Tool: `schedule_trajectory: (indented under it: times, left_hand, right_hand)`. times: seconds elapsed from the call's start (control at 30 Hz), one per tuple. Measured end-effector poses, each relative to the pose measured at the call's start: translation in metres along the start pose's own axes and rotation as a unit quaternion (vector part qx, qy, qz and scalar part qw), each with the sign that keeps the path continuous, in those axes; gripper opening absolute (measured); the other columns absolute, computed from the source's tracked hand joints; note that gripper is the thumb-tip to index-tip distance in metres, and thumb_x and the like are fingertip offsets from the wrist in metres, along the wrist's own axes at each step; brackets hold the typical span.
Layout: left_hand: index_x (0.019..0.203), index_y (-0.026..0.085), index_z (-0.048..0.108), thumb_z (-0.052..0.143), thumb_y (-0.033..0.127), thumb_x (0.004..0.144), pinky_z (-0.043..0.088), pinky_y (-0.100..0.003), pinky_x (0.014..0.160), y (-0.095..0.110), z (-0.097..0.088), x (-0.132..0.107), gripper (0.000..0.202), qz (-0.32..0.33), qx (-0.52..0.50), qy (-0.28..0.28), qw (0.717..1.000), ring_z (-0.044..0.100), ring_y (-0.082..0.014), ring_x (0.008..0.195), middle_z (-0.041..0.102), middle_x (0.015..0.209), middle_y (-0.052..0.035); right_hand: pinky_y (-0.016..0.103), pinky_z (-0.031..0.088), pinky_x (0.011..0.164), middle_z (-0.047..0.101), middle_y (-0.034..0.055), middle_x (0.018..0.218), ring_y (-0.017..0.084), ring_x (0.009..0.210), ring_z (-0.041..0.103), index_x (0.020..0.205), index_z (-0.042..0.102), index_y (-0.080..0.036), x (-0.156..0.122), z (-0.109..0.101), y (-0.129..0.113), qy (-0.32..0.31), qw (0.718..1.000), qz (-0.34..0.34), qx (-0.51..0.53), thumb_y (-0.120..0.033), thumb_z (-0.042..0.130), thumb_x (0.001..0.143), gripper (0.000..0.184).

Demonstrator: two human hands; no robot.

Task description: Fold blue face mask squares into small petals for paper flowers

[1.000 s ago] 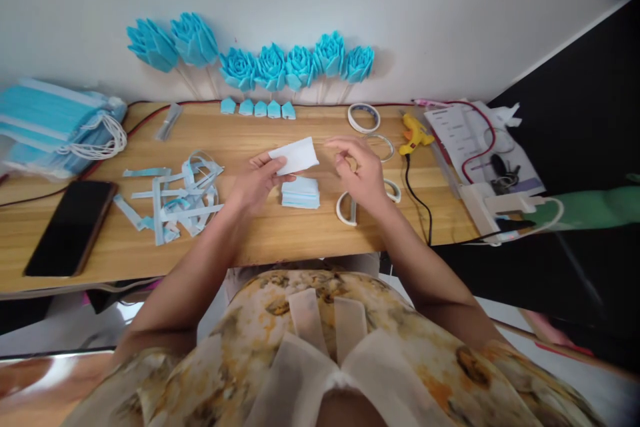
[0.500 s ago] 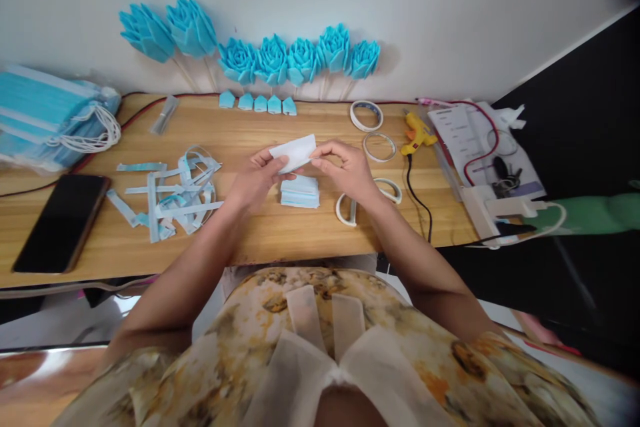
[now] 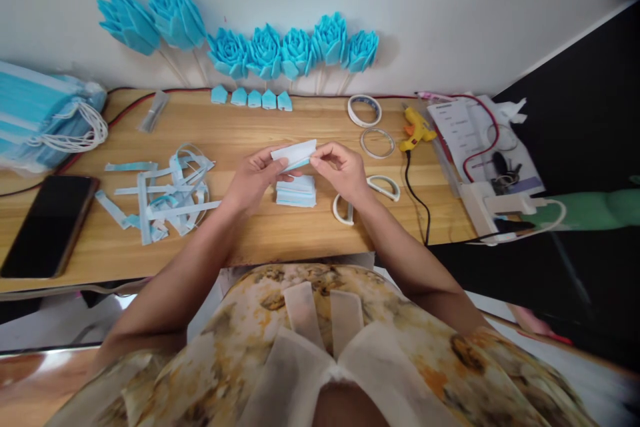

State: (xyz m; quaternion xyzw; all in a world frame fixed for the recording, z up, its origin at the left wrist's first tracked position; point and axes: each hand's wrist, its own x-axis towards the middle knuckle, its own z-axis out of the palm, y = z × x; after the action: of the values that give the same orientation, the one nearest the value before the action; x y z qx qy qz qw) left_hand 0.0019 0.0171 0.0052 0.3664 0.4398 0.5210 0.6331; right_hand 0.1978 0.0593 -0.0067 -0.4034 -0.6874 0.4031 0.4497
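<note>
A white and light-blue piece of mask fabric (image 3: 295,151) is stretched between my hands above the table, its lower edge folded up so the blue side shows. My left hand (image 3: 257,177) grips its left end, thumb on top. At the right end, my right hand (image 3: 339,170) pinches the lower corner between thumb and fingertips. Just below lies a stack of similar fabric pieces (image 3: 296,191). Scissors with white handles (image 3: 384,188) lie partly hidden under my right wrist.
Cut mask strips (image 3: 170,197), a phone (image 3: 50,225) and bagged masks (image 3: 35,113) are on the left. Blue fabric flowers (image 3: 265,50) on sticks lean against the wall behind small folded pieces (image 3: 255,99). Tape rolls (image 3: 365,111), a yellow glue gun (image 3: 417,128) and a power strip (image 3: 480,210) sit right.
The fabric's lower edge has been folded upward, making the piece narrower and showing its blue side. Both hands keep their hold. The camera view has shifted slightly.
</note>
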Motion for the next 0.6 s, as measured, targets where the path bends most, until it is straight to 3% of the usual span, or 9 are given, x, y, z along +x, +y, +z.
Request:
schedule_trajectory:
  times: [0.47,0.6]
  left_hand:
    - [0.106,0.015,0.073,0.084,0.039,0.071,0.059,-0.032,0.074,-0.0032,-0.0001,0.0011,0.044,-0.010,0.025,0.009,1.000,0.074,-0.0171,0.074,0.078,0.100,-0.0061]
    - [0.106,0.015,0.073,0.085,0.040,0.070,0.059,-0.033,0.073,-0.0039,-0.0006,0.0010,0.046,-0.008,0.029,0.006,1.000,0.074,-0.0181,0.074,0.078,0.099,-0.0068]
  right_hand:
    - [0.030,0.050,0.077,0.070,-0.0009,0.081,0.013,0.077,0.064,0.080,0.064,-0.021,-0.0017,0.0028,0.0018,0.013,1.000,0.012,0.019,-0.033,0.070,0.080,0.014]
    - [0.029,0.048,0.073,0.062,-0.0039,0.075,0.012,0.072,0.059,0.095,0.062,-0.023,-0.0014,0.0034,-0.0002,0.000,0.999,0.020,0.039,-0.032,0.069,0.080,0.019]
